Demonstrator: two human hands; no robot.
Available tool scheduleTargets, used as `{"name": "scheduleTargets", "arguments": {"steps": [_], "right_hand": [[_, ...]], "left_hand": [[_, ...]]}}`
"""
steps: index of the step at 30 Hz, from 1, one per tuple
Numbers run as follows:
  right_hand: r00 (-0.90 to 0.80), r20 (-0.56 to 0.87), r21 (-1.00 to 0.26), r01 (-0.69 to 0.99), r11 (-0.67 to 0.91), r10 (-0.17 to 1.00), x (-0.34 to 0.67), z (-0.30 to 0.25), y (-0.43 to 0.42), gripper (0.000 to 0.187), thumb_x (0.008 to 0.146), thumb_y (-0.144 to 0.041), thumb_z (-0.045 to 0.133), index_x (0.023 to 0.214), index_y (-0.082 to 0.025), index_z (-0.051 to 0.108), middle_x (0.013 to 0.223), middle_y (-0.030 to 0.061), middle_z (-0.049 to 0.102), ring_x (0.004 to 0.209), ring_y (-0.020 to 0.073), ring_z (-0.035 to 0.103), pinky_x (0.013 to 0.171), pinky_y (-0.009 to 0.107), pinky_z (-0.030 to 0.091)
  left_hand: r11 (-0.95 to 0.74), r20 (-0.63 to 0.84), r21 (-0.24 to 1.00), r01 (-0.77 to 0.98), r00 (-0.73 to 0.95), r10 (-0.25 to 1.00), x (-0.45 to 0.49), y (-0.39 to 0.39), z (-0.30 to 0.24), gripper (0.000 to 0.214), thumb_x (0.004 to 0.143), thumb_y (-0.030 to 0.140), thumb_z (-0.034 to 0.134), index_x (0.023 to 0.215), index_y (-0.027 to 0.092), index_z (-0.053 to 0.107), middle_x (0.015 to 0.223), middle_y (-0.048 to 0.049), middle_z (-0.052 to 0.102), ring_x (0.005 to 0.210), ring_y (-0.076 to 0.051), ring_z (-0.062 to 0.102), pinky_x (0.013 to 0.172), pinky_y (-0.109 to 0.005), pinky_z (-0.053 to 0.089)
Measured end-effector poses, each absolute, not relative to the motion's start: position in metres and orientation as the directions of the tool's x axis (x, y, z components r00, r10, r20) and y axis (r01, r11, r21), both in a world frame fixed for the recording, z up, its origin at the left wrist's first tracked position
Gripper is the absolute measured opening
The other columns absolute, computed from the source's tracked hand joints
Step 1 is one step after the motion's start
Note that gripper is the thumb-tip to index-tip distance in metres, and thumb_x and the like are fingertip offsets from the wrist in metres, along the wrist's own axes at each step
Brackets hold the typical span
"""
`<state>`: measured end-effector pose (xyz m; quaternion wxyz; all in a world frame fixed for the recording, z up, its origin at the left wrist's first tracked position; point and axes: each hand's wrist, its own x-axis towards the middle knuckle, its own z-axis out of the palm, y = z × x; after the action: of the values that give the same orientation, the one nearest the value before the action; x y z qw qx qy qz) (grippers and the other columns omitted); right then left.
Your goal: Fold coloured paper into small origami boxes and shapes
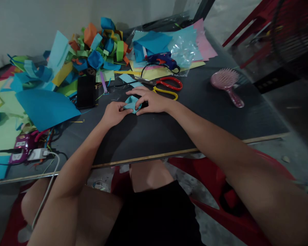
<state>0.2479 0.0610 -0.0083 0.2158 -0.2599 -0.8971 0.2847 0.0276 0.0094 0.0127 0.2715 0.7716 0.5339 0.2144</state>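
Observation:
A small folded piece of light blue paper [132,103] lies on the dark table [200,112] in front of me. My left hand [114,112] pinches its left edge with thumb and fingertips. My right hand [149,99] presses down on its right side with curled fingers. Both hands rest on the tabletop around the paper.
A heap of folded coloured paper pieces [97,48] and a large blue sheet [45,107] lie at the left. A black phone [85,91], red and yellow scissors [166,86], a blue glue gun [163,59] and a pink hairbrush [227,83] sit nearby. A power strip with cables [28,150] is at the near left edge.

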Motion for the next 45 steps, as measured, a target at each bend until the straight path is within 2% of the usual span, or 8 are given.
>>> {"name": "scheduleTargets", "arguments": {"steps": [7, 11, 20, 24, 27, 32, 35, 45], "right_hand": [[-0.794, 0.19, -0.635, 0.35, 0.689, 0.578, 0.248, -0.007, 0.06, 0.014, 0.081, -0.038, 0.075, 0.083, -0.025, 0.078, 0.155, 0.0033, 0.044, 0.147, 0.0337, 0.029, 0.121, 0.062, 0.024], [-0.8, 0.182, -0.628, 0.354, 0.693, 0.572, 0.247, -0.005, 0.056, 0.022, 0.076, -0.044, 0.079, 0.081, -0.023, 0.077, 0.157, 0.005, 0.041, 0.147, 0.038, 0.026, 0.12, 0.066, 0.02], [-0.761, 0.277, -0.617, 0.326, 0.716, 0.586, 0.246, -0.009, 0.053, 0.017, 0.074, -0.042, 0.082, 0.076, -0.025, 0.078, 0.151, 0.0034, 0.047, 0.141, 0.0373, 0.034, 0.117, 0.065, 0.024], [-0.72, 0.32, -0.596, 0.352, 0.722, 0.616, 0.246, -0.007, 0.051, 0.021, 0.072, -0.044, 0.083, 0.075, -0.024, 0.076, 0.15, 0.0049, 0.048, 0.141, 0.0391, 0.033, 0.116, 0.066, 0.025], [-0.669, 0.369, -0.586, 0.371, 0.72, 0.645, 0.245, -0.005, 0.049, 0.016, 0.075, -0.04, 0.081, 0.074, -0.024, 0.076, 0.148, 0.0041, 0.049, 0.142, 0.0379, 0.033, 0.117, 0.064, 0.026], [-0.666, 0.39, -0.575, 0.363, 0.733, 0.636, 0.247, -0.007, 0.053, 0.011, 0.074, -0.035, 0.083, 0.073, -0.025, 0.077, 0.147, 0.0033, 0.05, 0.143, 0.0382, 0.032, 0.118, 0.065, 0.028], [-0.651, 0.39, -0.577, 0.378, 0.724, 0.651, 0.248, -0.009, 0.056, 0.014, 0.073, -0.036, 0.083, 0.069, -0.025, 0.076, 0.145, 0.0044, 0.052, 0.143, 0.0372, 0.033, 0.12, 0.063, 0.029], [-0.651, 0.35, -0.604, 0.392, 0.694, 0.673, 0.244, -0.007, 0.051, 0.022, 0.079, -0.041, 0.077, 0.066, -0.023, 0.072, 0.142, 0.0072, 0.055, 0.139, 0.0362, 0.041, 0.117, 0.062, 0.032]], "left_hand": [[-0.224, -0.038, 0.645, 0.73, 0.324, 0.945, 0.03, 0.007, 0.018, 0.023, 0.078, 0.034, 0.069, 0.065, 0.015, 0.065, 0.048, 0.0073, 0.032, 0.051, -0.008, 0.031, 0.055, -0.026, 0.023], [-0.213, -0.041, 0.665, 0.716, 0.319, 0.947, 0.03, 0.005, 0.019, 0.023, 0.077, 0.035, 0.069, 0.066, 0.014, 0.068, 0.047, 0.007, 0.032, 0.052, -0.008, 0.031, 0.055, -0.026, 0.022], [-0.22, 0.005, 0.731, 0.646, 0.317, 0.948, 0.029, 0.004, 0.014, 0.04, 0.077, 0.039, 0.071, 0.05, 0.016, 0.052, 0.047, 0.0068, 0.029, 0.05, -0.007, 0.024, 0.051, -0.026, 0.018], [-0.232, 0.061, 0.768, 0.597, 0.292, 0.954, 0.027, 0.003, 0.01, 0.038, 0.076, 0.041, 0.073, 0.053, 0.015, 0.059, 0.049, 0.0068, 0.029, 0.052, -0.007, 0.023, 0.05, -0.025, 0.016], [-0.241, 0.082, 0.785, 0.571, 0.289, 0.954, 0.025, 0.004, 0.008, 0.035, 0.078, 0.044, 0.071, 0.061, 0.014, 0.069, 0.05, 0.0066, 0.032, 0.052, -0.007, 0.024, 0.051, -0.025, 0.018], [-0.318, 0.158, 0.697, 0.643, 0.295, 0.942, 0.016, 0.009, 0.009, 0.028, 0.074, 0.043, 0.077, 0.076, 0.015, 0.078, 0.048, 0.0064, 0.04, 0.05, -0.007, 0.032, 0.051, -0.024, 0.023], [-0.326, 0.168, 0.648, 0.688, 0.288, 0.943, 0.011, 0.012, 0.011, 0.027, 0.077, 0.042, 0.074, 0.07, 0.016, 0.076, 0.048, 0.0045, 0.047, 0.049, -0.007, 0.036, 0.051, -0.024, 0.025], [-0.345, 0.13, 0.649, 0.678, 0.348, 0.928, 0.016, 0.009, 0.013, 0.036, 0.084, 0.043, 0.06, 0.06, 0.016, 0.065, 0.049, 0.004, 0.044, 0.051, -0.008, 0.035, 0.051, -0.024, 0.024]]}}
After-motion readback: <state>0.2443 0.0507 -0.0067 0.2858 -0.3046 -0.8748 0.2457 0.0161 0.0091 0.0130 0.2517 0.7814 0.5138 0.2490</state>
